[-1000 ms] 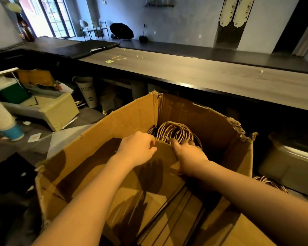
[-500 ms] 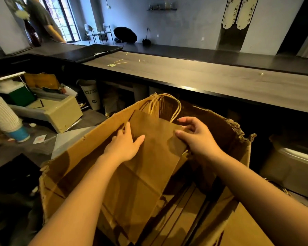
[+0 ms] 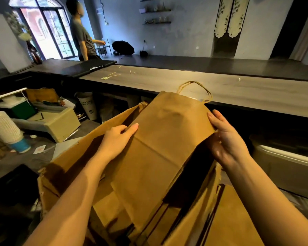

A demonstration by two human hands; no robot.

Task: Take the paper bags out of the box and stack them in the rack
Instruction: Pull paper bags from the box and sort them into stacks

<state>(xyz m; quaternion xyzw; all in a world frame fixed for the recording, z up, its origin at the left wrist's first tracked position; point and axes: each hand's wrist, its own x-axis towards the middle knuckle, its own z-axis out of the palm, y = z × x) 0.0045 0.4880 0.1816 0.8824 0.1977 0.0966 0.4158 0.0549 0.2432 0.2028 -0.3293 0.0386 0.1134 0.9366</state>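
We see a flat brown paper bag (image 3: 160, 148) lifted at a slant in the middle of the frame. Its twisted handles (image 3: 194, 89) point up toward the long wooden surface (image 3: 238, 93), and its lower end dips into the cardboard box (image 3: 75, 157). The left hand (image 3: 117, 139) lies on the bag's left edge with its fingers (image 3: 132, 127) stretched fairly straight across the front; the thumb is hidden from us. The right hand (image 3: 226, 141) clamps the right edge, thumb on the front and the other fingers curled behind. More folded bags (image 3: 185, 224) stand in the box at lower right. A stack of white cups (image 3: 4, 128) sits at far left, and a person (image 3: 80, 36) stands at upper left.
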